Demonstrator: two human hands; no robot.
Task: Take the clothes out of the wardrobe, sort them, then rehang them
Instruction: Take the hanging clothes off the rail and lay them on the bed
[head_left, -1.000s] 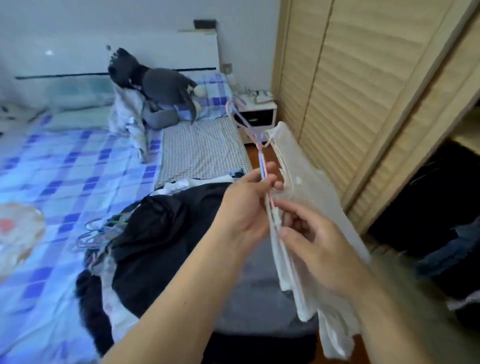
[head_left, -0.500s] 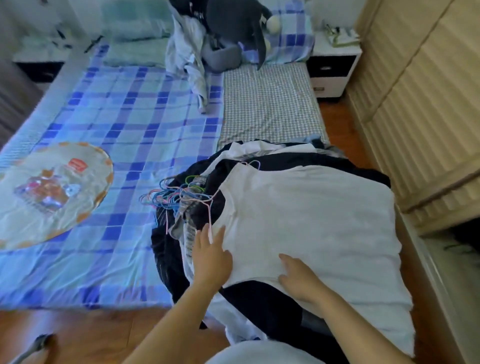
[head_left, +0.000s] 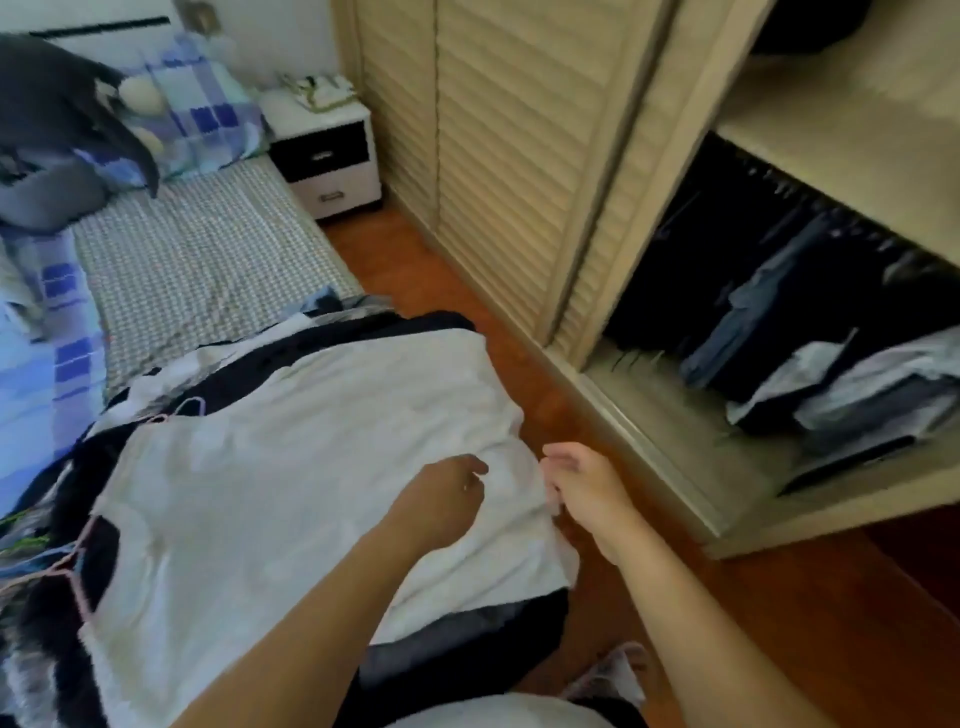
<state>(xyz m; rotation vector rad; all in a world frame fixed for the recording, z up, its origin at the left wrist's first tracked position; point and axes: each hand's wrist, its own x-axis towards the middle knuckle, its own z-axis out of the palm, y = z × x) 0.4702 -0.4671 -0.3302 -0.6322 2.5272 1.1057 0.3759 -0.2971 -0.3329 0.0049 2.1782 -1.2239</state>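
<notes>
While the white T-shirt (head_left: 291, 467) is lying spread flat atop the dark clothes pile (head_left: 467, 629) at the bed's edge, the left hand (head_left: 441, 501) is hovering over its hem, fingers curled and apparently holding nothing, and the right hand (head_left: 584, 483) is pinching that hem. Being soft, light cotton, it is likely sagging anywhere unsupported, so gripping at the shoulders by the pink hanger (head_left: 72, 566) suits best. Blur is obscuring the fingertips, and the hanger is mostly lying hidden inside the shirt.
</notes>
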